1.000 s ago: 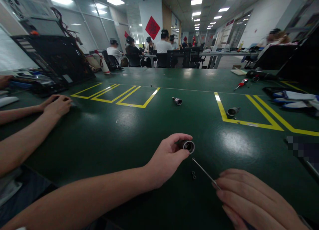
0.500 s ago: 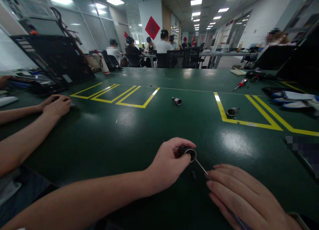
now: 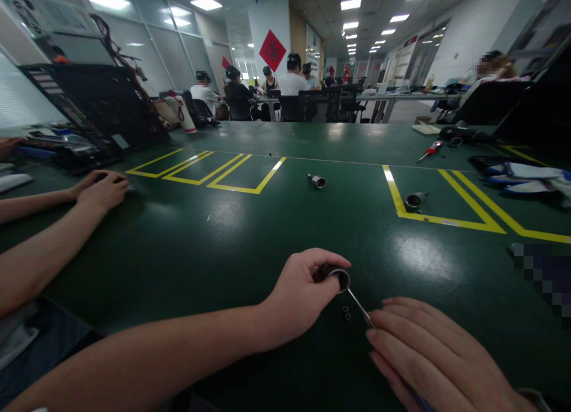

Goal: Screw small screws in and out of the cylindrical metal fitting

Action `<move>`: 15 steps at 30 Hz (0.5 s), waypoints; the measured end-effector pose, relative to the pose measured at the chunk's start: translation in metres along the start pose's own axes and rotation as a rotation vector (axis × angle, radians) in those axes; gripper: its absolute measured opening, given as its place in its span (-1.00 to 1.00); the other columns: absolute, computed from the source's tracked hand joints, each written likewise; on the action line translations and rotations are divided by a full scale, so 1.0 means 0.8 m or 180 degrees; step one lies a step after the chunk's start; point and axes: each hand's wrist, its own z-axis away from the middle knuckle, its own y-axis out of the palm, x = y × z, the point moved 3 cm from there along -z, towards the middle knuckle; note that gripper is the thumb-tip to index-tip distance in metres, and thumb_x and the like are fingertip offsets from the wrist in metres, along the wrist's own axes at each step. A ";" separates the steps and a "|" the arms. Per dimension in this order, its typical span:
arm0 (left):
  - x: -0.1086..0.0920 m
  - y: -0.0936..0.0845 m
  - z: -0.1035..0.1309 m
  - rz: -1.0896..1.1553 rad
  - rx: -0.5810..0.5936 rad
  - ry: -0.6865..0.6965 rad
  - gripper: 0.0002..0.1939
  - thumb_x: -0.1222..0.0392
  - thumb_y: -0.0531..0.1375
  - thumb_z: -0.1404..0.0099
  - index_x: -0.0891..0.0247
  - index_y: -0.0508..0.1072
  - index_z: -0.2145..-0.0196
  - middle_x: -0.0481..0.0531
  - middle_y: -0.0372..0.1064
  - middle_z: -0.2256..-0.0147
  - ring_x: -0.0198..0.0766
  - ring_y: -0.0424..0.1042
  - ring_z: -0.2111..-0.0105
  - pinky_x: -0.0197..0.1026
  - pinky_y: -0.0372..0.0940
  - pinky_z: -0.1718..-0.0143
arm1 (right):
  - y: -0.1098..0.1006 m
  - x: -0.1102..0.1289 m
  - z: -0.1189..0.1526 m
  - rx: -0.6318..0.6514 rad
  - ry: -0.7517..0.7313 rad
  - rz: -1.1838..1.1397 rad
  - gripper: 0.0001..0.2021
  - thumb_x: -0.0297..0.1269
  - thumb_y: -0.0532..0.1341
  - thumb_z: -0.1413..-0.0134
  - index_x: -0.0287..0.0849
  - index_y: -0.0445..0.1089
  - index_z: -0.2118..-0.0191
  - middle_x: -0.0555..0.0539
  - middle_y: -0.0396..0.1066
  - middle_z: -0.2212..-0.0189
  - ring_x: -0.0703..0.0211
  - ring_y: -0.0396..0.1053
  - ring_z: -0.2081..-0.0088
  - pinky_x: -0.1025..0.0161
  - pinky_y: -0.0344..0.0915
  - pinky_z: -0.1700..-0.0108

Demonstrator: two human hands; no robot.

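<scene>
Left hand (image 3: 307,293) closed round metal cup (image 3: 338,277); right hand (image 3: 437,346) pinching thin rod (image 3: 360,305), tip at cup rim.

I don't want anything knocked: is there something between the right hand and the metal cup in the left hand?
Nothing visible blocks the way from the right hand to the metal cup in the left hand; only the right hand's thin rod spans the gap. Two small black pieces lie on the table beside that line.

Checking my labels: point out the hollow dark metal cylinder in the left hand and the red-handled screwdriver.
Hollow dark metal cylinder (image 3: 343,280), head view, inside its open end.
Red-handled screwdriver (image 3: 435,148), head view, handle.
</scene>
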 end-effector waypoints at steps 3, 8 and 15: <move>0.004 -0.004 -0.003 -0.0023 0.0090 -0.0046 -0.75 0.31 0.13 -0.14 0.30 0.46 0.20 0.09 0.46 0.30 -0.20 0.45 0.28 -0.10 0.34 0.19 | -0.010 -0.011 0.001 -0.0017 0.0328 -0.0386 -0.88 -0.42 0.13 -0.06 -0.11 0.40 0.31 0.02 0.54 0.43 0.19 0.51 0.33 0.31 0.42 0.12; 0.003 -0.010 -0.008 0.0201 0.0048 -0.0127 -0.75 0.32 0.14 -0.16 0.29 0.43 0.17 0.08 0.44 0.26 -0.21 0.44 0.22 -0.08 0.33 0.12 | 0.004 -0.050 0.023 0.0065 0.2155 -0.1491 -0.80 -0.25 0.09 -0.14 -0.11 0.39 0.43 0.03 0.48 0.51 0.17 0.50 0.33 0.32 0.45 0.24; -0.004 -0.010 -0.007 0.0504 0.0036 -0.0260 -0.69 0.40 0.17 -0.10 0.29 0.41 0.16 0.06 0.41 0.20 -0.22 0.41 0.17 -0.08 0.29 0.06 | 0.023 -0.063 0.024 0.0149 0.2945 -0.2369 -0.69 -0.11 0.12 -0.11 -0.18 0.41 0.51 -0.02 0.43 0.63 0.18 0.47 0.45 0.40 0.39 0.50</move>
